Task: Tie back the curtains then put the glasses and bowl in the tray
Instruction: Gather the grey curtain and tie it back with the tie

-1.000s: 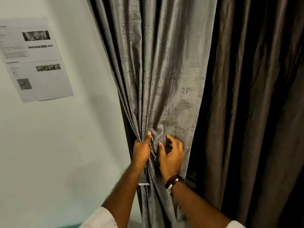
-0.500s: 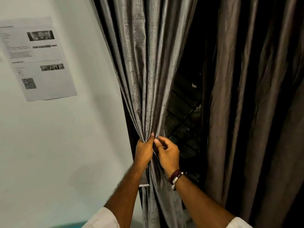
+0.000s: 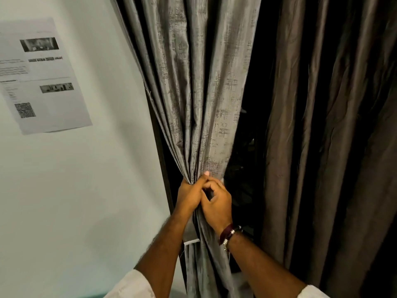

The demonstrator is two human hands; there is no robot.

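The grey curtain [image 3: 193, 93] hangs just beside the pale wall [image 3: 75, 190], its folds drawn together into a narrow bunch at hand height. The left hand [image 3: 189, 196] is wrapped round that bunch, thumb up against the fabric. The right hand [image 3: 217, 203] sits hard against the left, fingers curled; they appear to pinch the curtain's right edge, though the grip is partly hidden. A dark bracelet [image 3: 228, 233] circles the right wrist. To the right a darker brown curtain [image 3: 322, 125] hangs loose, a black gap between the two. A printed sheet [image 3: 43, 76] is fixed to the wall.
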